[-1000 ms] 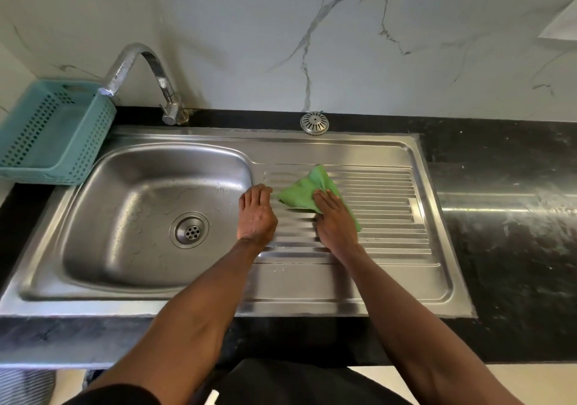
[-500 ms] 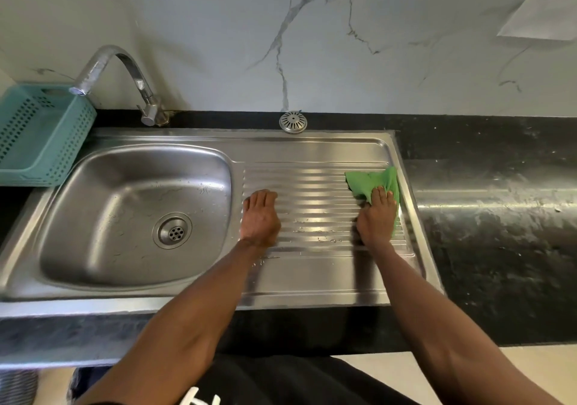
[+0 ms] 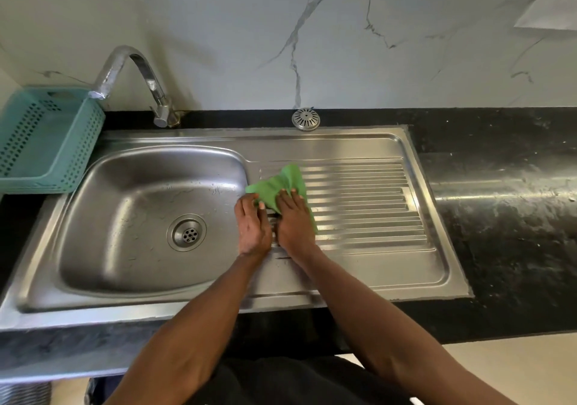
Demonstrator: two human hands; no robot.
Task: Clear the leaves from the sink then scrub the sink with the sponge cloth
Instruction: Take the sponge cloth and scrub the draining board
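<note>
From the head view, no leaves are showing in the sink, so clearing looks done and scrubbing is underway. The right hand is pressing the green sponge cloth flat-fingered onto the ribbed drainboard by the basin's edge; the left hand is lying flat just beside it, fingertips touching the cloth. Open drainboard is stretching rightward; the basin probably remains.

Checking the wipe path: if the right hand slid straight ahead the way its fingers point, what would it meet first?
The right hand presses flat on the green cloth, fingers pointing toward the back wall. Straight on it crosses more ribbed drainboard, then the sink's raised back rim; likely nothing else before that, though depth is hard to judge.
</note>
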